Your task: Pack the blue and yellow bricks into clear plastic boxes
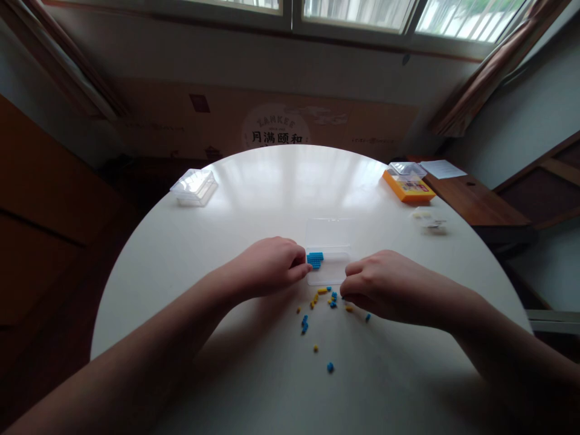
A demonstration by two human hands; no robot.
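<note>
A clear plastic box (333,273) with its lid (330,228) folded back lies on the white table. At the left end of the box sits a block of joined blue bricks (315,260). My left hand (281,263) is closed at the box's left edge, thumb and finger by the blue bricks; whether it grips them I cannot tell. My right hand (374,281) is at the box's right front corner, fingers pinched low over the table, what they hold being hidden. Small loose yellow bricks (322,291) and blue bricks (305,324) lie scattered in front of the box.
On the round white table (254,374) stand a clear box (194,186) at the far left and an orange box (409,186) at the far right. A small clear packet (430,221) lies nearer on the right. Beyond the edge is a brown wooden desk (484,196).
</note>
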